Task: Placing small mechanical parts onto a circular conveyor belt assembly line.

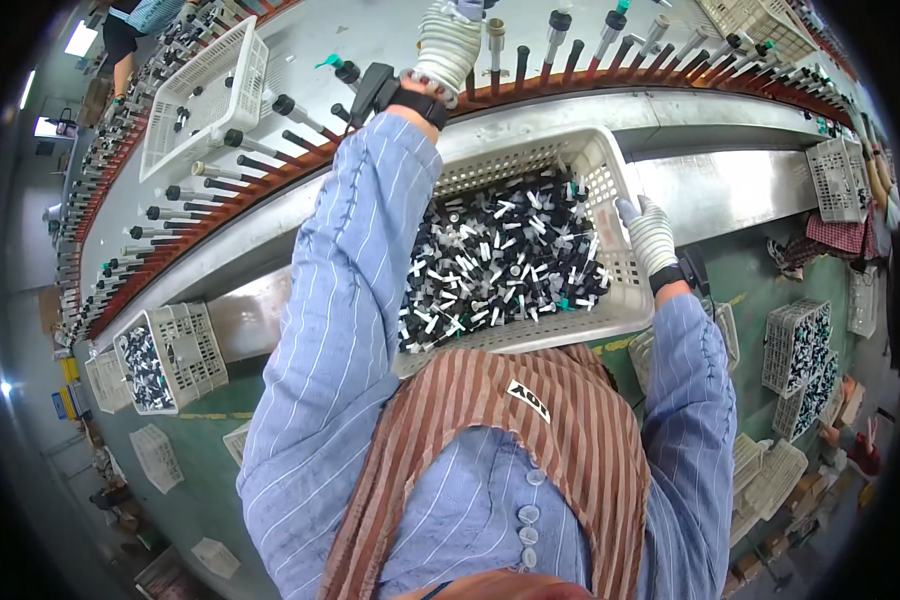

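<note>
Above white plastic basket (625, 290): left hand (448, 45) in knit glove reaches to row of upright pins (555, 45) on curved conveyor rail (670, 85); whether fingers hold something, cannot tell. Right hand (650, 235) in same glove grips basket right rim, fingers closed over edge. Basket sits against metal ledge (730, 185) below rail, full of small black and white parts (500, 260). Second, smaller basket (185, 340) far left of it on ledge.
</note>
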`<state>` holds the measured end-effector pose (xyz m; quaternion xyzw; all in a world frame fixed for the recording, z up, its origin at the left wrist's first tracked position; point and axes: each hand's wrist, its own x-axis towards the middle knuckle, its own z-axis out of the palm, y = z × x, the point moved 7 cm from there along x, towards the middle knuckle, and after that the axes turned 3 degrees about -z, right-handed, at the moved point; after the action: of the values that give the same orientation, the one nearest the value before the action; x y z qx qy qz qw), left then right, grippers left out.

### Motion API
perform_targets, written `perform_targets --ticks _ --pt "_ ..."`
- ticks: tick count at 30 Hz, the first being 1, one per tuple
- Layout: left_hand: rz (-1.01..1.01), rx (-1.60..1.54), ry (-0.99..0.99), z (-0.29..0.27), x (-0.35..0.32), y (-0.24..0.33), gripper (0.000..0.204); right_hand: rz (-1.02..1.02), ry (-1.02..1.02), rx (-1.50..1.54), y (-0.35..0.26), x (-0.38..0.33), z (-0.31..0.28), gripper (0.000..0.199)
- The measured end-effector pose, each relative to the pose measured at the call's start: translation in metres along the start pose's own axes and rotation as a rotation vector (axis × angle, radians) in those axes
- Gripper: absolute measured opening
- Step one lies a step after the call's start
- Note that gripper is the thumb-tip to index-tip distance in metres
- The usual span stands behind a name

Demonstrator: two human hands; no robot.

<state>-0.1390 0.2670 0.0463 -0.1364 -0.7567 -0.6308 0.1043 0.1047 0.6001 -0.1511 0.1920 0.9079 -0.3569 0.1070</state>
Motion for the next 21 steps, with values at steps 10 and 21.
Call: perform_targets --ticks 10,21 --pt "0.388 0.871 -0.060 -0.022 -0.018 -0.075 0.026 -0.012 -0.081 -0.151 -0.018 0.007 -0.005 0.072" --pt "0.400 0.833 0.573 -0.080 -0.143 -0.016 0.037 0.039 -0.082 -0.046 0.001 0.008 0.000 0.074"
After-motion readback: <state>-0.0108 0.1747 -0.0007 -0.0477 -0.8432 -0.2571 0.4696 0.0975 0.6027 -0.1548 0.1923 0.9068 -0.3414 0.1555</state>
